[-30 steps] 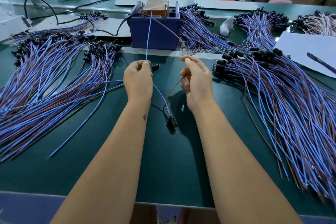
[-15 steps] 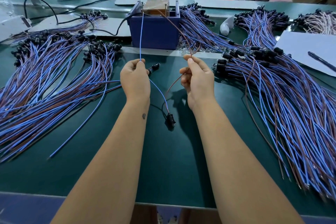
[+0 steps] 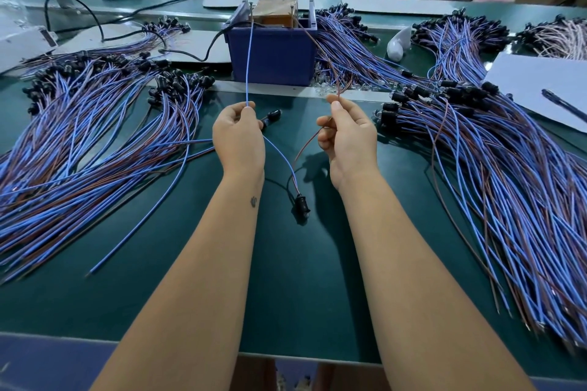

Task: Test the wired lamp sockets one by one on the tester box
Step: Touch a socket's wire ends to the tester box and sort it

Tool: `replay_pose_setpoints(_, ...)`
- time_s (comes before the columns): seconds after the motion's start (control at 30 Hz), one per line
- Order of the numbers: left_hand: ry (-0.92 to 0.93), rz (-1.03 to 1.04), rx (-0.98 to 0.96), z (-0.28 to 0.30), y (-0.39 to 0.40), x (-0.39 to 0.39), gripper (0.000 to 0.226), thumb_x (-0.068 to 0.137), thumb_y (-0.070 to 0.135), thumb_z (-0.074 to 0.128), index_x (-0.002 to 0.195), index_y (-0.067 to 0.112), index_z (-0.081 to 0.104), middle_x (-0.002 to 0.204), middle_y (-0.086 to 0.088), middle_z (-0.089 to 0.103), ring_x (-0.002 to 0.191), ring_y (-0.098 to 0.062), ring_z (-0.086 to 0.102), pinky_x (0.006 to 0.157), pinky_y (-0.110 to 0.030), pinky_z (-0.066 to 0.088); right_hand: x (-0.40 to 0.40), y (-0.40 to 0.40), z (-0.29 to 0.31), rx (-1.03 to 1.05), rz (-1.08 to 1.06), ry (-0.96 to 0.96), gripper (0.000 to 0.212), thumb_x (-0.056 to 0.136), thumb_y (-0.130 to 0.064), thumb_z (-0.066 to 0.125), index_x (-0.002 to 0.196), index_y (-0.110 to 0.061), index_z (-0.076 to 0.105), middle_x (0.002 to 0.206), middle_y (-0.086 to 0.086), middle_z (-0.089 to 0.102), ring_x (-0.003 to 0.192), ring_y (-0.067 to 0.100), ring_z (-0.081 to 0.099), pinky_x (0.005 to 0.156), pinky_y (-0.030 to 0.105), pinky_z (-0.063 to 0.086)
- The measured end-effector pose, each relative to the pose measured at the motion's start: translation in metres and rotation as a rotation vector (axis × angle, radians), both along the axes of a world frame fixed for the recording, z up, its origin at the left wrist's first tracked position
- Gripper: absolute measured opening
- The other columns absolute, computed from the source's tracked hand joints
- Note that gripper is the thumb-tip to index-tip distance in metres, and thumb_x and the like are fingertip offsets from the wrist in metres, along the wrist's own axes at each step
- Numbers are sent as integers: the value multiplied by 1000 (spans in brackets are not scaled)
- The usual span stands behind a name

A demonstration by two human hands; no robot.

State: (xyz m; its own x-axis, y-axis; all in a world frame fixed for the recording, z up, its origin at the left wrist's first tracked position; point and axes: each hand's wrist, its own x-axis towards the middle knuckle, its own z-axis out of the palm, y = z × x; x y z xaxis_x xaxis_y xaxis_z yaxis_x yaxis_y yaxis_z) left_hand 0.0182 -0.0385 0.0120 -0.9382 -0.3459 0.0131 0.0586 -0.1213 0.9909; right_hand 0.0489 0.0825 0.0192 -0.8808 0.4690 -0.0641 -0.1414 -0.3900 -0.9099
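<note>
A blue tester box (image 3: 273, 54) stands at the middle back of the green table, with metal pins on its top edge. My left hand (image 3: 239, 136) pinches a blue wire (image 3: 248, 67) whose end reaches up to the box's left pin. My right hand (image 3: 347, 133) pinches a brown wire (image 3: 320, 51) that runs up to the box's right side. Both wires drop between my hands to one black lamp socket (image 3: 301, 205), which hangs just above the table. Another loose socket (image 3: 271, 117) lies behind my left hand.
Large fans of blue and brown wired sockets cover the table on the left (image 3: 95, 136) and on the right (image 3: 492, 168). A white sheet with a pen (image 3: 540, 86) lies at the far right. A black cable (image 3: 209, 47) runs into the box from the left.
The blue wire's tip has shifted left along the box's top, from near its middle to the left pin. My hands and the hanging socket have crept slightly left and up.
</note>
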Motion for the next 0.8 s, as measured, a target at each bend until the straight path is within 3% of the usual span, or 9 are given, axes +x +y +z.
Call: replay_pose_setpoints(0.8, -4, -4, 7, 0, 0, 0, 19, 98, 10, 46, 102, 12, 65, 65, 6, 54, 50, -2, 46, 54, -19, 38, -6, 1, -1, 51, 18, -9, 17, 102, -15, 49, 101, -20, 65, 70, 2, 59, 45, 7, 51, 49, 18, 45)
